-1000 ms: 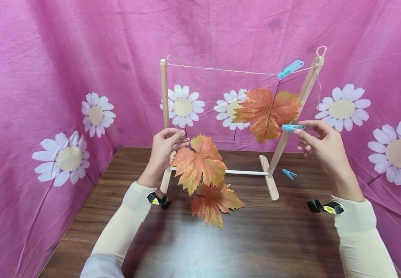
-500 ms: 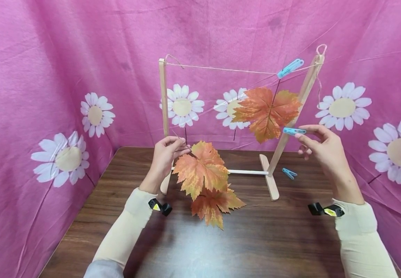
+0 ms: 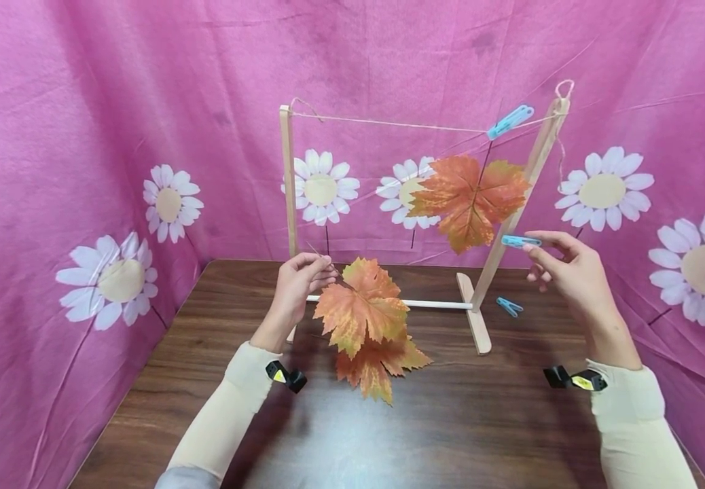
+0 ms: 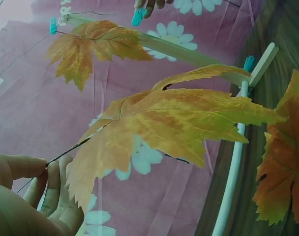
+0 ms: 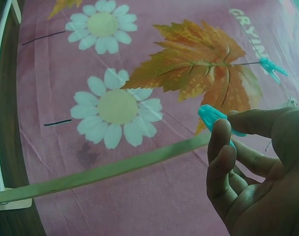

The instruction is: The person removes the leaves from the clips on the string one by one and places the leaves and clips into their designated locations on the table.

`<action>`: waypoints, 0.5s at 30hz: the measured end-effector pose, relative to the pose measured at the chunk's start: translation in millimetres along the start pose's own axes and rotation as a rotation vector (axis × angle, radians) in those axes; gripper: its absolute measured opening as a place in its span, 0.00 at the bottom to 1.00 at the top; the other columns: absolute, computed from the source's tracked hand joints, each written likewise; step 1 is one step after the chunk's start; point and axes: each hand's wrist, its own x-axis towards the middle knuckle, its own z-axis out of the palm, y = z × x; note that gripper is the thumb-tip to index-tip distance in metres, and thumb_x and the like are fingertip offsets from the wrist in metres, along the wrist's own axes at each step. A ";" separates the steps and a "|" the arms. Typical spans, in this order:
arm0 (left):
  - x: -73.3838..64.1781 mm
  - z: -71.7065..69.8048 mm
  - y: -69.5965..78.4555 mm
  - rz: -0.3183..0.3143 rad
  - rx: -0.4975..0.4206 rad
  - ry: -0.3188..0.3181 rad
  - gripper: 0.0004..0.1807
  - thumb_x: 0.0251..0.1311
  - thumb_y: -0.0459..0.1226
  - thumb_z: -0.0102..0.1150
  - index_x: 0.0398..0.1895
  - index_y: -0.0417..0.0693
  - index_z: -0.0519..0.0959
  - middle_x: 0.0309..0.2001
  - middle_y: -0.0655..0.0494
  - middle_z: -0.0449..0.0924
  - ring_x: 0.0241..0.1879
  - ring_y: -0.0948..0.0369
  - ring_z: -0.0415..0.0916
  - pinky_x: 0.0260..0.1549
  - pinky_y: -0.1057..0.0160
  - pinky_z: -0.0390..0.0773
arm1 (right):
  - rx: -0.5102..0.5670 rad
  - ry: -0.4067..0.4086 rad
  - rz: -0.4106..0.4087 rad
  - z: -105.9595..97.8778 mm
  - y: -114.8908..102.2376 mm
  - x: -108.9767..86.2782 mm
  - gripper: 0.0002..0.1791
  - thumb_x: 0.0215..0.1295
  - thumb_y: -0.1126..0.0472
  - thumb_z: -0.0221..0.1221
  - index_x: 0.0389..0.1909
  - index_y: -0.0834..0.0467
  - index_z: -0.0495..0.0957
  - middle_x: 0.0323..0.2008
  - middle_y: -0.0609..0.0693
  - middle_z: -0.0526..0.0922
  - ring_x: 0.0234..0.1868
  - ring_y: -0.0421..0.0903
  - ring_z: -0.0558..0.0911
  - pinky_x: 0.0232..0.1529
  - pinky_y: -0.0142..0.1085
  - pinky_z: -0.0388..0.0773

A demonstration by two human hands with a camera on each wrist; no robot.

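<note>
My left hand (image 3: 303, 285) pinches the thin dark stem of an orange-yellow artificial leaf (image 3: 361, 302); in the left wrist view that leaf (image 4: 154, 118) spreads out from the fingertips. Below it, partly hidden by it in the head view, a redder leaf (image 3: 383, 367) lies on the table. Between thumb and fingers my right hand (image 3: 572, 272) holds a blue clothespin (image 3: 520, 241), also seen in the right wrist view as a clothespin (image 5: 213, 116). Above and left of that hand, another leaf (image 3: 471, 197) hangs by its stem from the string (image 3: 389, 123), clipped by a second clothespin (image 3: 510, 122).
A wooden frame with a left post (image 3: 286, 176), a right post (image 3: 499, 251) and a white crossbar (image 3: 438, 303) stands on the brown table (image 3: 481, 428). Another blue clothespin (image 3: 509, 306) lies right of its foot. Behind is a pink flowered cloth (image 3: 218, 81).
My left hand has moved down and slightly right with its leaf, which now overlaps the leaf on the table more. My right hand has lowered a little with the clothespin.
</note>
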 end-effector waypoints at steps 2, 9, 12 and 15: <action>-1.2 0.2 -2.8 -0.006 -0.007 -0.001 0.05 0.71 0.25 0.60 0.37 0.40 0.82 0.28 0.55 0.89 0.28 0.61 0.90 0.36 0.64 0.91 | -0.039 0.015 0.020 -0.8 2.3 -1.2 0.12 0.73 0.65 0.67 0.54 0.53 0.85 0.27 0.40 0.87 0.19 0.37 0.85 0.17 0.28 0.79; -4.9 1.2 -15.3 -0.034 -0.035 -0.005 0.08 0.72 0.24 0.59 0.35 0.42 0.81 0.29 0.57 0.90 0.29 0.61 0.90 0.36 0.64 0.91 | -0.155 0.036 0.055 -3.6 11.0 -4.7 0.13 0.72 0.63 0.68 0.54 0.52 0.83 0.27 0.38 0.86 0.20 0.36 0.85 0.19 0.29 0.80; -6.4 1.6 -20.8 -0.045 -0.053 -0.008 0.10 0.72 0.24 0.59 0.33 0.44 0.80 0.29 0.56 0.90 0.29 0.61 0.90 0.37 0.63 0.92 | -0.110 0.014 0.057 -6.0 16.8 -6.0 0.13 0.71 0.66 0.68 0.53 0.52 0.80 0.29 0.37 0.87 0.20 0.36 0.85 0.18 0.29 0.79; -7.7 1.2 -26.1 -0.047 -0.063 -0.011 0.10 0.72 0.24 0.59 0.33 0.44 0.79 0.29 0.53 0.90 0.29 0.60 0.91 0.37 0.62 0.92 | -0.074 -0.013 0.052 -8.6 23.0 -6.5 0.14 0.72 0.68 0.66 0.53 0.52 0.79 0.31 0.37 0.86 0.19 0.36 0.84 0.17 0.29 0.78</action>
